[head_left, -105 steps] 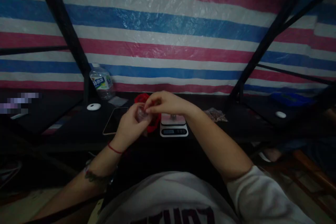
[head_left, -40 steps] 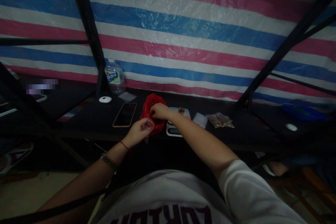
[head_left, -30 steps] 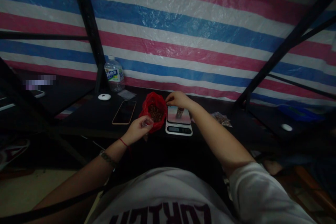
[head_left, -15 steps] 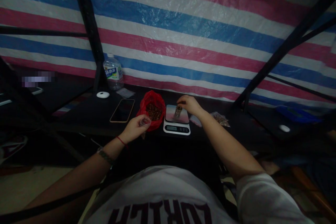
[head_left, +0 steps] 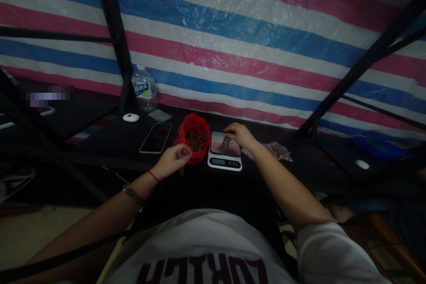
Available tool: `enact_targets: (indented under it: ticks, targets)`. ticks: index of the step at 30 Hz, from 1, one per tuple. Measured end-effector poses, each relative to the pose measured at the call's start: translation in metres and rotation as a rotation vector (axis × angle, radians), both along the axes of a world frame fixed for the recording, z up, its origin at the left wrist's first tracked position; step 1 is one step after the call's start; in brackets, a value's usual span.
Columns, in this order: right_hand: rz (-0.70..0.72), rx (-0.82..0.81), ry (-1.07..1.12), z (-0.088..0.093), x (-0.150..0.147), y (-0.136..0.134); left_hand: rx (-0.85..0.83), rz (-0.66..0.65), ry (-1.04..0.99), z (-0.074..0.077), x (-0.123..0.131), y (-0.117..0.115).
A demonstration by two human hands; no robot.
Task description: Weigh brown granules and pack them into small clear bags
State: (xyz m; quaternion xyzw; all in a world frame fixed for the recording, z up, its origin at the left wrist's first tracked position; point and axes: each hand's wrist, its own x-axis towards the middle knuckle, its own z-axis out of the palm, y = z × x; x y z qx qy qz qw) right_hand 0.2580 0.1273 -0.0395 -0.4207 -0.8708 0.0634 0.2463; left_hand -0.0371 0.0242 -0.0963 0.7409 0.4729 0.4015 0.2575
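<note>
My left hand (head_left: 173,158) is closed around a small clear, rounded plastic piece (head_left: 184,154), perhaps a cup or lid. It is at the near left rim of a red plastic bag (head_left: 205,131), which stands open with many small brown pieces (head_left: 195,140) inside. My right hand (head_left: 240,134) is held over a white digital scale (head_left: 235,164), fingertips pinched together above its shiny plate. Whatever the fingertips hold is too dim to make out. Below them the plate shows a brownish shape, perhaps a reflection, and a small pale speck.
A phone (head_left: 155,138), a white mouse (head_left: 131,117), a clear flat bag (head_left: 159,116) and a plastic bottle (head_left: 144,91) are left of the red bag. Right of the scale lies a clear bag of brown bits (head_left: 280,151). Black metal posts (head_left: 117,31) flank the table before a striped sheet (head_left: 213,53).
The dark brown cylinder-like shape under my right fingertips no longer shows as clearly on the plate. My right hand has barely shifted; my left hand stays at the bag's rim. The view tilted slightly.
</note>
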Motion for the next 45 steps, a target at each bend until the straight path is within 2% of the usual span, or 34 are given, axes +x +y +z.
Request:
enact_targets:
  ticks: [9, 17, 22, 24, 27, 32, 35, 38, 42, 45]
  targets:
    - [-0.016, 0.017, 0.027, 0.001, 0.000, -0.002, 0.018, 0.007, 0.001, -0.007, -0.003, 0.004]
    - [-0.114, -0.022, 0.116, 0.002, 0.004, -0.001, 0.002, 0.003, -0.020, -0.005, -0.002, 0.003]
    - [-0.143, -0.017, 0.219, 0.013, -0.001, -0.003, -0.008, -0.001, -0.043, -0.006, -0.003, 0.005]
    - [-0.105, -0.035, 0.249, 0.019, -0.016, -0.008, -0.020, 0.009, -0.047, -0.006, -0.002, 0.005]
    - [0.029, -0.049, 0.202, 0.022, -0.058, -0.018, -0.026, 0.020, -0.053, -0.005, -0.002, 0.004]
    - [0.248, -0.132, -0.013, 0.001, -0.137, -0.036, -0.005, 0.014, -0.064, -0.004, -0.003, 0.003]
    - [0.250, -0.118, -0.108, -0.003, -0.153, -0.039, 0.004, 0.026, -0.093, -0.003, -0.006, 0.005]
    - [0.166, -0.040, -0.014, 0.012, -0.130, -0.040, -0.009, 0.046, -0.116, -0.003, -0.007, 0.007]
    - [-0.074, -0.013, 0.085, 0.038, -0.064, -0.048, -0.033, 0.062, -0.108, -0.004, -0.007, 0.010]
    - [-0.222, -0.075, 0.048, 0.036, -0.017, -0.057, 0.012, 0.089, -0.064, 0.006, -0.008, 0.003]
